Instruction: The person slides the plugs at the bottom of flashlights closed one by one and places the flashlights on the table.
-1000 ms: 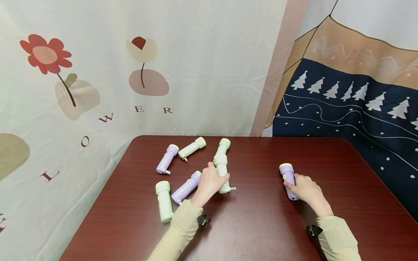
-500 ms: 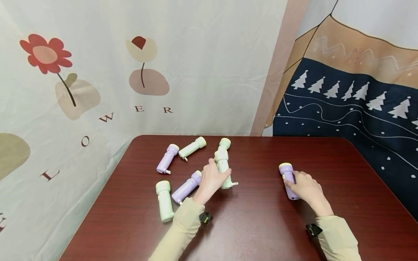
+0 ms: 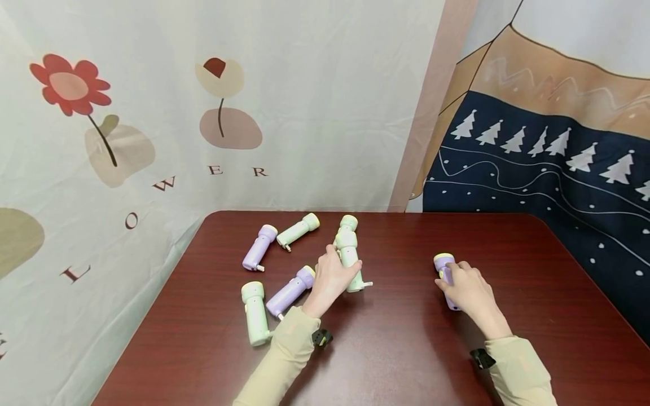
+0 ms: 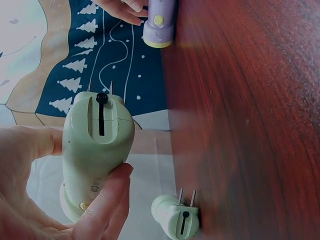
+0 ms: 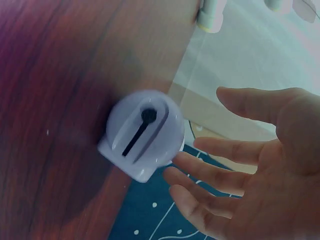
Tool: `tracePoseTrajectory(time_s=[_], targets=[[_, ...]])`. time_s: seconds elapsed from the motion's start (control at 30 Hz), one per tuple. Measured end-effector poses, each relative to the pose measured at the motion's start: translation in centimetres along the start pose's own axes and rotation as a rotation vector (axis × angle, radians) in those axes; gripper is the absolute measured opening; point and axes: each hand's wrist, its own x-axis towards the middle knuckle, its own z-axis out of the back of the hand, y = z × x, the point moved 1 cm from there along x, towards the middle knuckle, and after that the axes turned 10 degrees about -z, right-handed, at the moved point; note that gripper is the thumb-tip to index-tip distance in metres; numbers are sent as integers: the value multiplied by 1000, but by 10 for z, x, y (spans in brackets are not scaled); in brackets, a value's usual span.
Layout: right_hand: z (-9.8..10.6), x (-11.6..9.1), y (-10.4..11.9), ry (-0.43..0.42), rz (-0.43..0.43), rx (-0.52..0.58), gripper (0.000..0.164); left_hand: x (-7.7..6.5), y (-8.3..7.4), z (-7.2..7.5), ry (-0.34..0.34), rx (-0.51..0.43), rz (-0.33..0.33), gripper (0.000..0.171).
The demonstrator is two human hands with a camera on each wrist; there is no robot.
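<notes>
My left hand (image 3: 329,280) grips a pale green flashlight (image 3: 349,256) around its body. Its head points away from me, and a pair of metal plug prongs sticks out near its end in the left wrist view. Behind it in the head view, a second green flashlight (image 3: 348,221) is partly covered. On the right side of the table, a purple flashlight (image 3: 444,259) with a yellow rim lies on the wood. My right hand (image 3: 472,293) hovers over it, fingers extended and thumb spread; in the right wrist view the fingertips are right beside the flashlight's end (image 5: 145,135).
Left of my left hand lie two purple flashlights, one near (image 3: 288,296) and one farther back (image 3: 259,248). A green flashlight (image 3: 256,317) is at the near left and another (image 3: 298,230) at the back. Printed curtains (image 3: 325,113) hang behind the reddish-brown table (image 3: 396,349).
My left hand has moved the green flashlight slightly away and to the right. My right hand has loosened from the purple flashlight and lifted, its fingers now over it; that flashlight has stayed in place.
</notes>
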Motion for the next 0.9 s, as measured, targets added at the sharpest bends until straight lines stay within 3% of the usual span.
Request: tracePoseTrajectory(time_s=[0.2, 0.6, 0.9], targets=[[-4, -2, 13, -98, 80, 11, 46, 1, -1, 0, -2, -12, -11, 53], [-21, -10, 47, -219, 345, 78, 48, 1, -3, -3, -14, -38, -26, 56], [-28, -20, 70, -243, 418, 115, 46, 2, -6, -7, -11, -53, -36, 55]])
